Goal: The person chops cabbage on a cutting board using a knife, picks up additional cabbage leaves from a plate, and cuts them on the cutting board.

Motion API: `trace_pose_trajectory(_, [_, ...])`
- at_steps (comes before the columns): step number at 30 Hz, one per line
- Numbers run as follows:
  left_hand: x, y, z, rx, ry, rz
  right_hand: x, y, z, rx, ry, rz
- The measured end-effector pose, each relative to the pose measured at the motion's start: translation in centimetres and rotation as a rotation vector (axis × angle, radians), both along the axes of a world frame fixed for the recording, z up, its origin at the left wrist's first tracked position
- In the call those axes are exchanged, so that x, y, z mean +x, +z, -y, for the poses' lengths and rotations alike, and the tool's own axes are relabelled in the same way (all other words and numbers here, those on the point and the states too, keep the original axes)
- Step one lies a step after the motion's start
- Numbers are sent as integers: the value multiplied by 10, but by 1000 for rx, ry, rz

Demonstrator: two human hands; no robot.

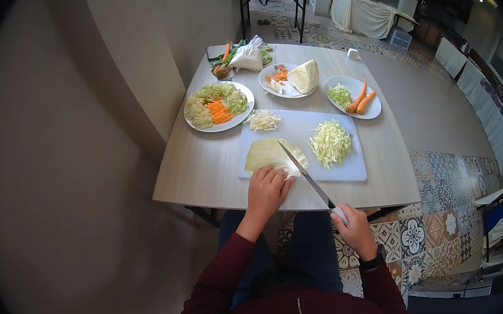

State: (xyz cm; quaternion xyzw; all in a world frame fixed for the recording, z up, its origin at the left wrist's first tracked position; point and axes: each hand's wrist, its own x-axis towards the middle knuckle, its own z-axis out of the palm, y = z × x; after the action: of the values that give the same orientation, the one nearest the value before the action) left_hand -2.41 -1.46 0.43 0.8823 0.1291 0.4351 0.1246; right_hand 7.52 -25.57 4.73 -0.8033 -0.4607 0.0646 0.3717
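My right hand [353,229] grips the pale handle of a long kitchen knife [309,178]. The blade slants forward and left, its tip over or on a cabbage leaf [266,155]; contact is hard to tell. With curled fingers my left hand [269,187] holds the near side of that leaf down on the white cutting board [297,124]. To the right of the blade lies a heap of shredded cabbage [330,143]. A smaller pile of pale shreds [263,120] sits at the board's far left.
Behind the board stand a plate of sorted shredded vegetables [219,104], a plate with a cabbage wedge [304,78] and orange bits, and a plate with whole carrots [362,97]. A plastic bag [246,57] and vegetables occupy the far left corner. A wall [125,66] runs along the left.
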Motion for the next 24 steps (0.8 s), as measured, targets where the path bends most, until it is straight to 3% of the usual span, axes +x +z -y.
trace_pose_trajectory(8, [-1, -1, -9, -83, -49, 31, -8, -7, 3, -104, -20, 46])
trace_pose_trajectory(17, [-2, -4, -8, 35, -66, 34, -12, 2, -17, -199, -29, 88])
trace_pose_trajectory(24, [-1, -10, -10, 12, -63, 28, -5, -7, -42, -150, -14, 102])
